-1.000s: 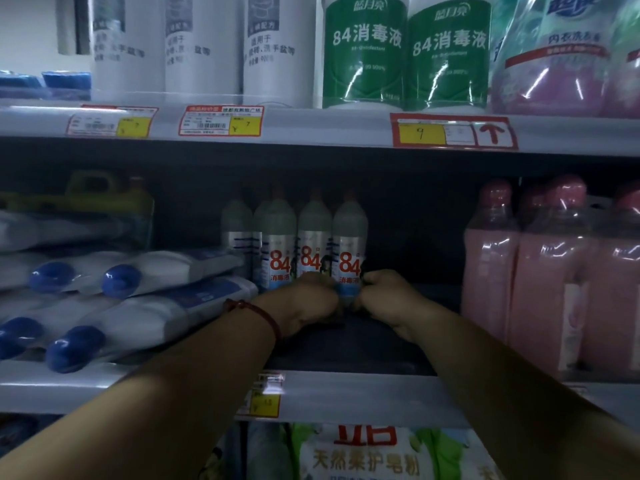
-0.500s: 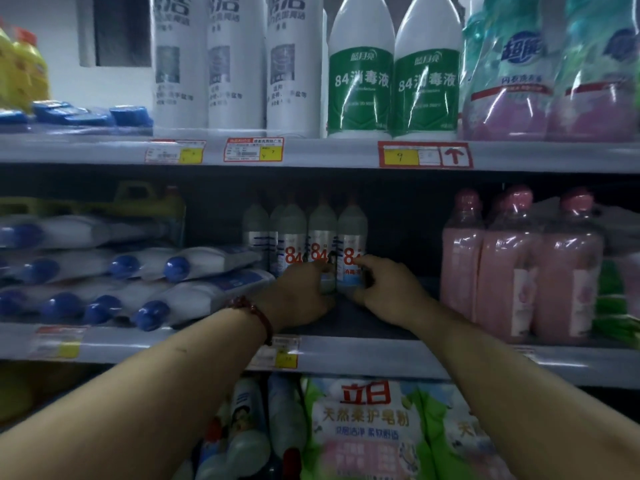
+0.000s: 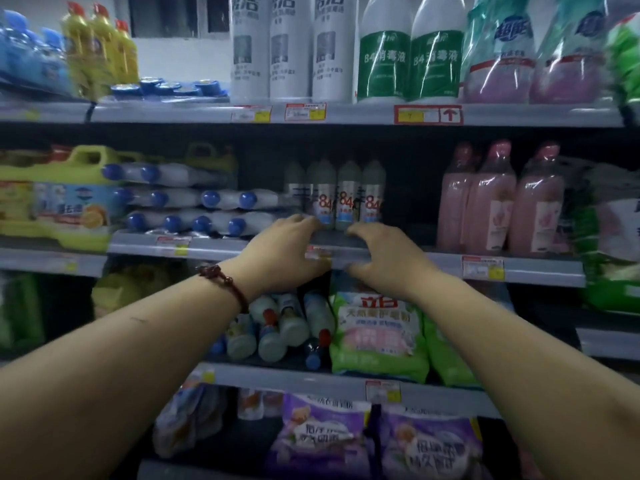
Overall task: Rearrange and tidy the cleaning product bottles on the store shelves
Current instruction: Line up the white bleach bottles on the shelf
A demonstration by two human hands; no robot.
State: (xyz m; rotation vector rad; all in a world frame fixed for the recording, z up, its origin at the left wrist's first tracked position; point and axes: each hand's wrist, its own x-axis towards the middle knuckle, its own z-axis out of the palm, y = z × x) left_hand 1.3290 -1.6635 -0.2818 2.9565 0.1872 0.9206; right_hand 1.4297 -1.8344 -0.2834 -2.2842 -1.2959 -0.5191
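A row of small pale "84" disinfectant bottles stands upright deep on the middle shelf. My left hand, with a dark bead bracelet on the wrist, hovers at the shelf's front edge just below the bottles, fingers loosely curved and holding nothing. My right hand is beside it, fingers spread and relaxed, also empty. Neither hand touches a bottle. Both hands cover part of the shelf's front lip and a price tag.
White bottles with blue caps lie stacked to the left, next to yellow-green jugs. Pink bottles stand to the right. White tubes and green-labelled 84 bottles fill the top shelf. Detergent bags sit below.
Both hands have let go of the 84 bottles and drawn back from deep in the shelf to its front edge. The view has pulled back and shows more shelves.
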